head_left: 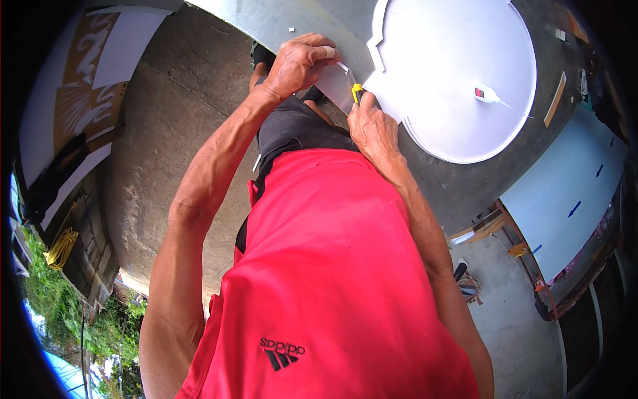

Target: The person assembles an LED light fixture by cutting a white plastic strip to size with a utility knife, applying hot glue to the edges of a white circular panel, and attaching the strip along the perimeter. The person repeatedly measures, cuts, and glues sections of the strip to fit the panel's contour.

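My left hand (302, 65) is closed at the table's near edge, thumb and fingers pinching a small white strip (342, 66); a white band wraps one finger. My right hand (374, 126) grips a yellow and black utility knife (358, 92), its blade pointing up toward the strip. Whether the blade touches the strip is too small to tell. Just right of the knife lies a large round white panel (445, 66) with a raised rim and a stepped left edge. On that panel rests a white glue bottle (486, 94) with a thin nozzle.
The grey table (438, 183) carries a small white offcut (291, 29) and a wooden strip (555, 100). A pale blue sheet with arrows (565, 193) lies at the right. Brown-and-white patterned panels (86, 73) stand far left, above a coiled yellow cord (61, 249).
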{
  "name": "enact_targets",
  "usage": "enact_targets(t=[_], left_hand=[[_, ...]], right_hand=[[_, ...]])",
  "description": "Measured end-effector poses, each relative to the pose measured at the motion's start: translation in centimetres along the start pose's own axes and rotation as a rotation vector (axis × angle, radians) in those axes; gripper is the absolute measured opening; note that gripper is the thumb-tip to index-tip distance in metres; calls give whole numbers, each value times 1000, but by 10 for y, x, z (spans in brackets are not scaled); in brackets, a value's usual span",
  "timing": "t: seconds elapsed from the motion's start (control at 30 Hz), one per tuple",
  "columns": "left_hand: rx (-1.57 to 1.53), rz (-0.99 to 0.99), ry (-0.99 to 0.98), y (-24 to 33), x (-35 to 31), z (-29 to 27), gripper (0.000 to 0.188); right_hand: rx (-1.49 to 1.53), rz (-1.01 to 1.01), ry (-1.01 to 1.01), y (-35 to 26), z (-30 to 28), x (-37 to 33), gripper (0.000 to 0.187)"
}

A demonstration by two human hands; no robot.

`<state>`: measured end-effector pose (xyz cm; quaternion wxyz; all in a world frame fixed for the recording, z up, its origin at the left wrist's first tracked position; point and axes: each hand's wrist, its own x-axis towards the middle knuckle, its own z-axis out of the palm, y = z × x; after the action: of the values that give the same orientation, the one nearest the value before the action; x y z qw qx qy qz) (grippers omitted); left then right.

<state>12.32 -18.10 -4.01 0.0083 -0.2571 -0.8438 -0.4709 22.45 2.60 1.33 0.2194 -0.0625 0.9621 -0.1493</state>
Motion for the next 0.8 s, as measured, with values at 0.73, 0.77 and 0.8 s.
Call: enact_targets(t=[0.73, 0.77, 0.8], left_hand=[[-249, -419, 66, 75, -6, 9, 16], [-227, -425, 87, 82, -8, 18, 17], [-203, -432, 105, 88, -9, 26, 17]], right_hand=[[282, 425, 619, 88, -5, -139, 36], [203, 494, 631, 101, 4, -154, 35], [128, 564, 640, 112, 12, -168, 34]])
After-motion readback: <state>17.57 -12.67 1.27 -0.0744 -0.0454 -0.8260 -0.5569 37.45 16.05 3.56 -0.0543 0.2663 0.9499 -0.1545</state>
